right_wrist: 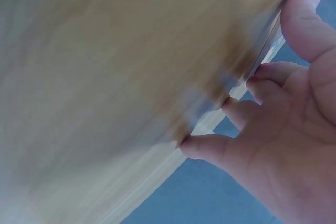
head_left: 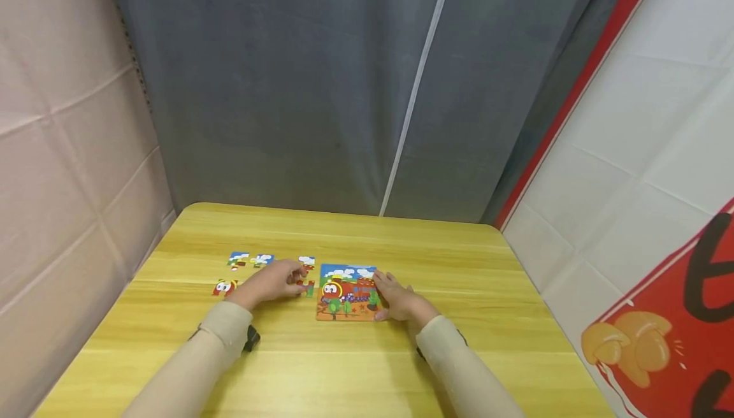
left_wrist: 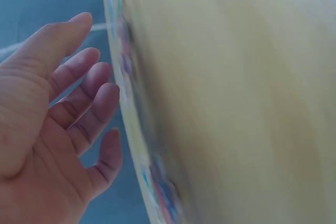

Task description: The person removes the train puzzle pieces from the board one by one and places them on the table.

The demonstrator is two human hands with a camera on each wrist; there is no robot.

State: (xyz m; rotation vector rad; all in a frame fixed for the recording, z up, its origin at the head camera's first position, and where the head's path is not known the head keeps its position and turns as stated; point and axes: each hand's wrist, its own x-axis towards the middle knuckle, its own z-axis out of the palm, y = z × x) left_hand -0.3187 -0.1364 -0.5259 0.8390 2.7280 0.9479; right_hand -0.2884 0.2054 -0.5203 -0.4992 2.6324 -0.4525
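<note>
A square jigsaw puzzle (head_left: 344, 308) with a red cartoon train under a blue sky lies flat in the middle of the table. My right hand (head_left: 399, 298) rests at its right edge, fingers spread and thumb near the lower right corner. In the right wrist view, the fingertips (right_wrist: 197, 146) of that hand touch the tabletop. Left of the puzzle, my left hand (head_left: 274, 283) hovers low among loose jigsaw pieces, partly covering them. Its fingers (left_wrist: 97, 111) are loosely bent, with nothing between them and the thumb. One piece (head_left: 310, 289) lies right by its fingertips.
More loose pieces lie to the left: a sky piece (head_left: 238, 258), another sky piece (head_left: 264, 259) and a piece with the train's face (head_left: 224, 287). One more piece (head_left: 306, 260) lies beyond the left hand. The wooden table (head_left: 504, 354) ends at a grey curtain (head_left: 287, 118).
</note>
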